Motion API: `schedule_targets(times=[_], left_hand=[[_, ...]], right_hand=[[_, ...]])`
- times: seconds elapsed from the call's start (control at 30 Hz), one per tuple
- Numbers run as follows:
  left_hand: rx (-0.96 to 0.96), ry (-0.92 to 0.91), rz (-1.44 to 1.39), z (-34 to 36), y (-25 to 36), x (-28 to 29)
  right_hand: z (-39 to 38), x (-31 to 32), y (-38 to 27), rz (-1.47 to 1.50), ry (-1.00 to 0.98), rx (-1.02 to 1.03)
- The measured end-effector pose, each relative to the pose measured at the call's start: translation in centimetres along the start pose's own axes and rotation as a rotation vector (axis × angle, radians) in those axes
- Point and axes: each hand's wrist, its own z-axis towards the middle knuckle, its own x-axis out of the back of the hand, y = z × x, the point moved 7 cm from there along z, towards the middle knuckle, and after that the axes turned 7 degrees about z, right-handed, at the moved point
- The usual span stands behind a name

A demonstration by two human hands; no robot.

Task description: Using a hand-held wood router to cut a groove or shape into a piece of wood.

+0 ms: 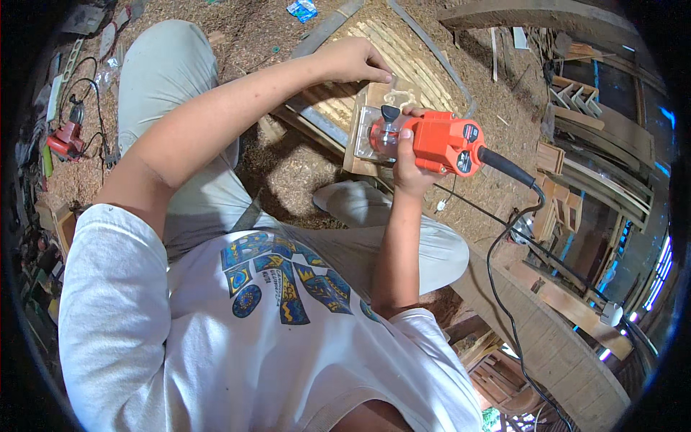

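My right hand (409,165) is wrapped round the body of an orange-red trim router (440,140), with the thumb along its near side. The router lies tilted on its side, its clear base (366,131) against a small wooden board (376,93). A dark knob sits by the base; the cutting bit cannot be made out. Pale, irregular cut marks show on the board near its far end. There, my left hand (353,59) has its fingers curled and pinched at the board's edge. A black cord (507,164) runs from the router's rear.
Beneath the board is a slatted wooden panel (425,68) in a grey-edged frame. Wood shavings (266,29) cover the floor. A red power tool (66,140) with a cord lies at far left. Wooden frames (604,162) lean at right, and a thick plank (547,345) lies at lower right.
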Motion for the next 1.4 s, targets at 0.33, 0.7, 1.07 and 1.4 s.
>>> schedule_targets(times=[0.33,0.7,1.07,1.4], left_hand=[[0.021,-0.014,0.038,-0.2,1.0,0.5],[0.02,0.007,0.039,0.0,0.8,0.6],[-0.027,-0.005,0.025,0.4,0.7,0.4],[-0.076,-0.073,0.021,0.6,0.9,0.4]], right_hand=[[0.0,-0.6,0.3,-0.001,-0.008,-0.045],[-0.2,-1.2,0.5,-0.072,-0.058,-0.039],[0.0,-1.5,0.4,-0.007,-0.033,-0.008],[0.0,-1.4,0.0,-0.068,-0.018,-0.019]])
